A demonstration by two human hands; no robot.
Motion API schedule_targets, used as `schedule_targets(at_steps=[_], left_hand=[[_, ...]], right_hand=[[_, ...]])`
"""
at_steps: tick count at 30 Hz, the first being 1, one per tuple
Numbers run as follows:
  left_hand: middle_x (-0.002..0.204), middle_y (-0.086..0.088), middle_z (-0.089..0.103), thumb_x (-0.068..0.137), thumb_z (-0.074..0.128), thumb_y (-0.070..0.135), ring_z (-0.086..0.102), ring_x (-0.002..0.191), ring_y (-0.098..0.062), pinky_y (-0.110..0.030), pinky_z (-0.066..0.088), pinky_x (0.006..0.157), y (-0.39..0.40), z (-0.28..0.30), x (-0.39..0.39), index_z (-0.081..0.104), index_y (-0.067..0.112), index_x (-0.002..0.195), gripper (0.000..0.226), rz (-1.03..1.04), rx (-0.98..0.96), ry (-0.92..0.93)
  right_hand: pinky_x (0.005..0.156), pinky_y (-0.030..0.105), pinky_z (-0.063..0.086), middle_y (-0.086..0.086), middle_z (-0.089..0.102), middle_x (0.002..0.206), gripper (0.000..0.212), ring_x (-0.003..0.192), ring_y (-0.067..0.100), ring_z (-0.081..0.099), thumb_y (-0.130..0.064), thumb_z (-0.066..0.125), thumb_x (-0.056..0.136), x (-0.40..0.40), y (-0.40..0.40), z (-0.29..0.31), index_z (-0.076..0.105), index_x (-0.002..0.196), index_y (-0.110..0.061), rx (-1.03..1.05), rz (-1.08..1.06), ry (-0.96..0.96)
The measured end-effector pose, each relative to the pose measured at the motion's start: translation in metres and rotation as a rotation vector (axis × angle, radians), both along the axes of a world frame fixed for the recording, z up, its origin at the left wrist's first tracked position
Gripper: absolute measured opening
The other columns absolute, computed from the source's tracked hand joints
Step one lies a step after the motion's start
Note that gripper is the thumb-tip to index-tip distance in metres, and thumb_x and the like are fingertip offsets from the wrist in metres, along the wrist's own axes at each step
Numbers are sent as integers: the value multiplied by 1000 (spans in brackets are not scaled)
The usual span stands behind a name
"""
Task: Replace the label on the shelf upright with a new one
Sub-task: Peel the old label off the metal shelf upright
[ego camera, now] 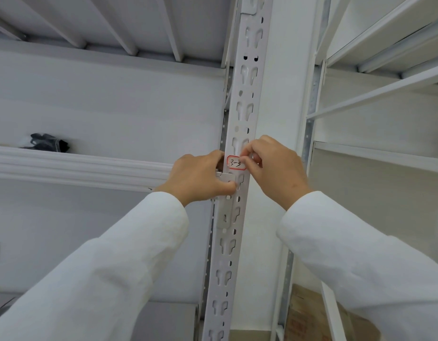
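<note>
A white perforated shelf upright (247,77) runs up the middle of the head view. Stuck on it at hand height is a small white label (234,164) with a red border and handwritten "3-3". My left hand (200,177) grips the upright from the left, its thumb curled across the front just below the label. My right hand (274,168) comes in from the right, and its thumb and forefinger pinch the label's right edge. Both arms wear white sleeves.
A white shelf beam (77,168) runs left from the upright, with a dark bundle (49,142) lying on that shelf. More white shelving (385,89) stands to the right. A brown cardboard box (309,318) sits low on the right.
</note>
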State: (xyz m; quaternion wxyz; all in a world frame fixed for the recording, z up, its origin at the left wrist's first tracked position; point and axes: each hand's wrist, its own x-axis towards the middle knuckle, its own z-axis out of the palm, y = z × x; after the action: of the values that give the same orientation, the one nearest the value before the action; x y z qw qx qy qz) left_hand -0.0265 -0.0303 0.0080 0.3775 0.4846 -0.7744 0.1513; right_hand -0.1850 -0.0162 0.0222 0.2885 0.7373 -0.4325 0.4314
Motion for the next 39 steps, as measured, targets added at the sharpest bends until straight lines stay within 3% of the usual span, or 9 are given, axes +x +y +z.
schedule_targets(at_steps=[3,9,16,19,22,25,32,36,39], left_hand=[[73,10,56,74,58,48,52,71,-20,-28,30,61,-1,0,0,41,27,89,30,1,1,-5],[64,13,48,75,57,47,50,69,-19,-25,27,57,0,0,0,40,26,87,29,11,-10,-14],[65,12,51,75,58,46,50,69,-18,-23,28,56,1,0,0,41,26,87,29,4,-8,2],[66,11,51,75,58,47,52,72,-20,-28,29,61,3,0,0,41,25,86,29,18,-4,-3],[66,13,49,75,58,46,50,72,-18,-27,29,63,4,0,-1,39,27,86,29,17,-2,3],[76,12,56,76,57,48,52,74,-18,-27,32,63,2,1,0,40,29,92,31,7,-1,-7],[69,10,54,73,57,49,53,71,-21,-21,29,54,0,-1,1,41,27,88,31,9,-20,0],[69,10,54,74,57,49,53,72,-21,-26,30,57,-1,0,0,42,27,88,31,18,-19,-8],[65,11,51,74,58,47,50,66,-17,-21,28,54,0,0,0,41,26,87,30,8,-17,1]], right_hand=[[55,26,34,-11,45,76,9,67,13,48,-27,57,89,0,1,0,63,85,-22,-72,-35,31],[54,25,32,-11,46,74,10,68,18,54,-26,58,87,1,0,-5,65,82,-21,-100,-44,3],[64,30,34,3,58,101,22,80,24,54,-28,38,98,4,4,0,56,102,-15,-49,-134,168],[65,30,33,3,58,96,20,70,20,44,-26,41,97,3,4,0,56,99,-13,-63,-107,200],[58,27,31,-12,46,70,7,63,10,43,-21,52,90,-2,1,-5,59,88,-18,-47,61,-10],[54,23,33,-12,35,59,6,58,4,41,-19,57,88,-10,0,-7,62,85,-21,-74,198,-200],[49,19,24,-11,35,60,3,57,8,40,-28,60,86,-6,-5,-10,62,85,-27,-28,70,-74],[52,27,30,-11,36,62,8,64,13,43,-25,55,88,-2,-3,-6,62,85,-23,-16,16,-58],[59,29,35,-9,46,74,12,73,17,49,-25,48,92,2,2,-3,58,90,-19,7,-52,-4]])
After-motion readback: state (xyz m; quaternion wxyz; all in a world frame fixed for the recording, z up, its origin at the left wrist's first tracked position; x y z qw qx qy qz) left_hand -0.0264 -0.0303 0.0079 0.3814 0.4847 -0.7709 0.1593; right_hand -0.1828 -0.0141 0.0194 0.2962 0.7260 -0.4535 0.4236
